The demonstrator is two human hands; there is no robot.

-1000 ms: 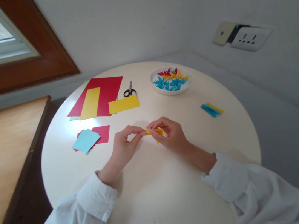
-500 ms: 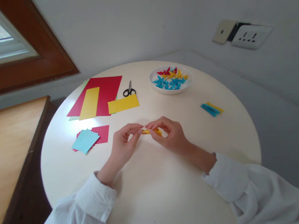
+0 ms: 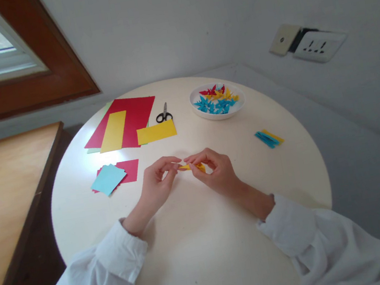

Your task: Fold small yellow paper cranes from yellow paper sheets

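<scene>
A small piece of folded yellow paper (image 3: 200, 167) is between my two hands, just above the middle of the round white table (image 3: 209, 256). My left hand (image 3: 158, 179) has its thumb and fingers pinched at the narrow left end. The thicker right end is pinched by my right hand (image 3: 218, 171), its thumb in front and its fingers curled over the back. Fingertips of both hands nearly meet and cover part of the paper, so its exact folded shape is hard to make out.
A white dish (image 3: 220, 117) holds red, yellow and blue folded paper figures. Folded blue strips (image 3: 267, 140) lie at the right. Scissors (image 3: 164, 114), yellow sheets (image 3: 156, 132), a large red sheet (image 3: 140, 117) and light blue squares (image 3: 108, 179) are at the left. A wooden desk (image 3: 10, 177) stands beyond.
My left thumb tip has shifted very slightly left along the yellow paper, showing a little more of its thin end. All else looks the same.
</scene>
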